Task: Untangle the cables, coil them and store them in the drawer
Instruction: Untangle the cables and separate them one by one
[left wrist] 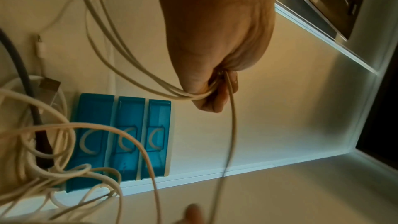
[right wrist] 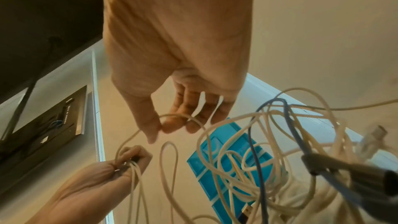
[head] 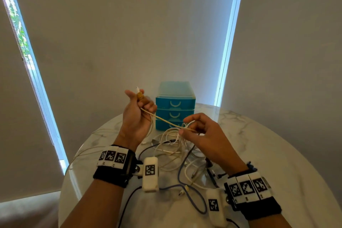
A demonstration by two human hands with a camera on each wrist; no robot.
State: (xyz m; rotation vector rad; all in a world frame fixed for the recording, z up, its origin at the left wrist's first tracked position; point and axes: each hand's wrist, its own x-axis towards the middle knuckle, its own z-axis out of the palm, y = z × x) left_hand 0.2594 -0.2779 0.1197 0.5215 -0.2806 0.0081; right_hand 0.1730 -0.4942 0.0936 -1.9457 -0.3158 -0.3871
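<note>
**Both hands stretch one white cable above the tangle**

The left hand [head: 137,114], raised at ten o'clock of the pile, is clenched round several strands of a white cable [head: 162,120], its plug end poking above the fist. The right hand [head: 205,135], at two o'clock, pinches the same cable between thumb and forefinger. The tangled cables [head: 177,152] lie on the marble surface [head: 259,144]; the blue drawer unit [head: 175,105] stands at twelve o'clock, all drawers closed.

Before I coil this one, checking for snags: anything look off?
Yes: the cream cable between left hand and right hand still runs into the tangled pile; drawer unit is shut.
</note>
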